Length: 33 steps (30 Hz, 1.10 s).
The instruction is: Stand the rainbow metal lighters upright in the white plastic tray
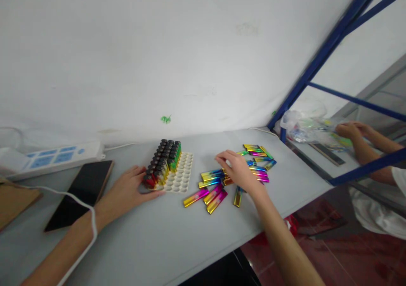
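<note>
A white tray [182, 176] with rows of round holes lies on the desk. Its left part holds several upright lighters [163, 159] with black tops and red, yellow and green bodies. My left hand [133, 189] grips the tray's near left corner, thumb along the front edge and fingers against the left side. To the right, shiny flat metallic cases [215, 199] in gold, pink, blue and green lie loosely scattered. Over this pile is my right hand [234, 167], its fingers curled towards the thumb; whatever the fingertips hold is hidden.
A black phone [79, 193] and a white power strip [60, 157] lie at the left, by brown cardboard [15, 199]. A white cable [93, 222] crosses my left forearm. Blue metal bars [304, 77] stand at the right; beyond them are another person's hands [353, 130] and plastic bags [294, 123].
</note>
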### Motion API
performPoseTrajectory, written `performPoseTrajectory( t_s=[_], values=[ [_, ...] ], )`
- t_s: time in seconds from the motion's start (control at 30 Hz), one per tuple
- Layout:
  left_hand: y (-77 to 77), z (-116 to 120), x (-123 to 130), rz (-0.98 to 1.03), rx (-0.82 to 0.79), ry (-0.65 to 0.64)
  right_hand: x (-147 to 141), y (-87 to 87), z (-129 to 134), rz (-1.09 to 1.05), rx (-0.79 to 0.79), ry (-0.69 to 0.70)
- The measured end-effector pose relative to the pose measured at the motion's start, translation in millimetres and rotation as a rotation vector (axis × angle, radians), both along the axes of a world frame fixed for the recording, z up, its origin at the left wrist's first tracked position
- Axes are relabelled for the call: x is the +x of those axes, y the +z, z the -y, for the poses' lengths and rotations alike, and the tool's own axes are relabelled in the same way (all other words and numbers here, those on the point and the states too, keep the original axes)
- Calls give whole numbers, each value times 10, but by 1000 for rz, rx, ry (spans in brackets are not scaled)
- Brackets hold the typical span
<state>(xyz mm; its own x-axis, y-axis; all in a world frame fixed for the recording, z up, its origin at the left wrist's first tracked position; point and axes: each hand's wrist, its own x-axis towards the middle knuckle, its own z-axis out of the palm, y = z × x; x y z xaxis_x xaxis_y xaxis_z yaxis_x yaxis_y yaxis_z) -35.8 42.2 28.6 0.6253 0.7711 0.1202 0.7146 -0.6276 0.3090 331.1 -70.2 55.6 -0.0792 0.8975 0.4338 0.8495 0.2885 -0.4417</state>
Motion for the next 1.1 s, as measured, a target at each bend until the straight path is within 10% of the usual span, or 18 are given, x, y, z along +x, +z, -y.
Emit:
performPoseTrajectory(
  t_s=[0.2, 0.4, 0.53, 1.1],
  values=[
    [-87, -44, -25, -5, 26, -19, 1261, -52, -3, 163, -158, -177],
    [41, 18, 17, -23, -3, -9, 1526, -110, -257, 369, -289, -15],
    [98, 38, 34, -27, -13, -10, 1347, -108, -272, 291, -227, -29],
    [-20, 26, -8, 15, 28, -49, -847, 49, -651, -1326, -139, 114]
  ],
)
